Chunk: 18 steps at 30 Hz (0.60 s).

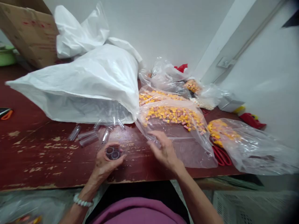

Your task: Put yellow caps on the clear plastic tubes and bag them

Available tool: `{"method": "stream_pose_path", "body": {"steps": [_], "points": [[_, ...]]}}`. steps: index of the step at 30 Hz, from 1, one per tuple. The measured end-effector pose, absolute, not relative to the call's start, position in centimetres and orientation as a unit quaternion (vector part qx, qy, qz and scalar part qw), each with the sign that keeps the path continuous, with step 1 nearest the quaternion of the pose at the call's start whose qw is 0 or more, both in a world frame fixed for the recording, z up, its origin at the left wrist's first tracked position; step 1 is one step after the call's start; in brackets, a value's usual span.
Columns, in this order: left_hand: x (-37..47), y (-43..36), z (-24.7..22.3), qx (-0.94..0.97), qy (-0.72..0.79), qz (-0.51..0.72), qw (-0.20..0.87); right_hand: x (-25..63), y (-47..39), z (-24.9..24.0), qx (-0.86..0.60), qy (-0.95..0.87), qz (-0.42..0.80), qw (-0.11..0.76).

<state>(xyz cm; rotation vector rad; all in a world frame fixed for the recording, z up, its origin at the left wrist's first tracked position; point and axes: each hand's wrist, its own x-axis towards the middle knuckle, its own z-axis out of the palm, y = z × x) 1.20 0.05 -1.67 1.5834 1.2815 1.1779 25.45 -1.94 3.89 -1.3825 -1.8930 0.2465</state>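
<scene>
My left hand [105,161] is wrapped round a few clear tubes [113,153], held upright with their open ends up. My right hand [164,151] is at the near edge of a clear bag [191,149], fingers apart, with nothing visible between them. Many small yellow and pink pieces [173,114] lie inside that bag. Left of it a large white sack [93,77] lies with its mouth toward me, full of clear tubes. Several loose tubes [88,138] have spilled onto the red table [46,155] beyond my left hand.
A second clear bag [257,152] with yellow pieces lies at the right, beside red-handled scissors [221,155]. More bags [163,74] stand along the wall. A cardboard box [30,34] is at the back left; an orange-handled tool [6,114] lies at the left edge.
</scene>
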Motion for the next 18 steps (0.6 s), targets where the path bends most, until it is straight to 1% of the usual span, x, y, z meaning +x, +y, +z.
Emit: {"method": "stream_pose_path", "body": {"steps": [1, 3, 6, 9, 11, 14, 18], "points": [[1.2, 0.2, -1.6, 0.608, 0.51, 0.472, 0.384, 27.6, -1.1, 3.9, -0.604, -0.702, 0.064, 0.372], [1.3, 0.4, -1.5, 0.598, 0.513, 0.48, 0.385, 31.7, 0.6, 3.0, -0.719, -0.637, 0.034, 0.275], [1.4, 0.6, -1.1, 0.602, 0.514, 0.469, 0.392, 36.0, 1.9, 0.5, -0.772, -0.598, 0.022, 0.215], [1.4, 0.6, -1.0, 0.606, 0.521, 0.458, 0.389, 38.0, 1.8, -1.4, -0.803, -0.562, -0.001, 0.197], [1.3, 0.6, -1.2, 0.607, 0.526, 0.457, 0.382, 39.0, 1.8, -1.7, -0.828, -0.528, -0.018, 0.187], [1.1, 0.7, -1.7, 0.604, 0.532, 0.46, 0.375, 41.3, 2.7, -0.7, -0.856, -0.48, -0.032, 0.188], [1.0, 0.8, -1.8, 0.598, 0.537, 0.464, 0.373, 44.7, 4.6, 1.4, -0.867, -0.439, -0.044, 0.231]]}}
